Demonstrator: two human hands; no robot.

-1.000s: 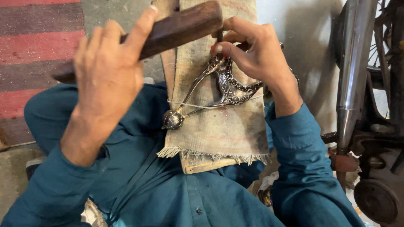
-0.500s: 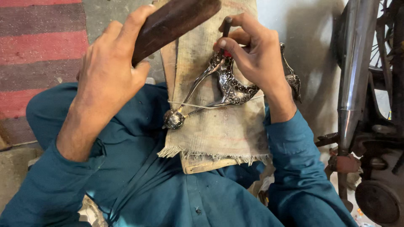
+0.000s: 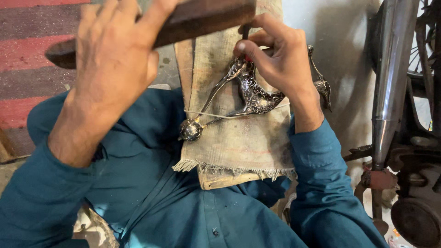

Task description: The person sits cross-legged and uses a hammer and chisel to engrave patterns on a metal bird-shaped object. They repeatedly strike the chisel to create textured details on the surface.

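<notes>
Gripping a dark wooden mallet [image 3: 183,20], the left hand [image 3: 115,64] was raised above the work, its fingers wrapped tight around the block with the thumb laid along the top. The right hand [image 3: 280,59] pinched a thin metal punch [image 3: 245,32] between thumb and fingertips, holding it upright with its tip on the ornate silver piece [image 3: 248,94]. That piece, a curved and densely engraved bit of metalwork with two thin stems meeting at a round knob [image 3: 190,130], lay on a cloth-covered wooden board [image 3: 239,142] propped against the person's lap. A string [image 3: 216,115] ran across the stems and tied it down to the board.

The silver piece looked stiff but thin in its stems, so it would probably bend if levered there; the thicker engraved crescent seemed the safer place to press or steady it. Its polished surface would likely be slippery, which fits the tie-down. The punch was slim and smooth, and would need a firm pinch low on the shaft to keep from skidding. The mallet looked heavy and solid, best held mid-body as it was.

A chrome exhaust pipe [image 3: 390,78] of a motorcycle stood to the right, and a red striped rug [image 3: 27,50] lay to the left.
</notes>
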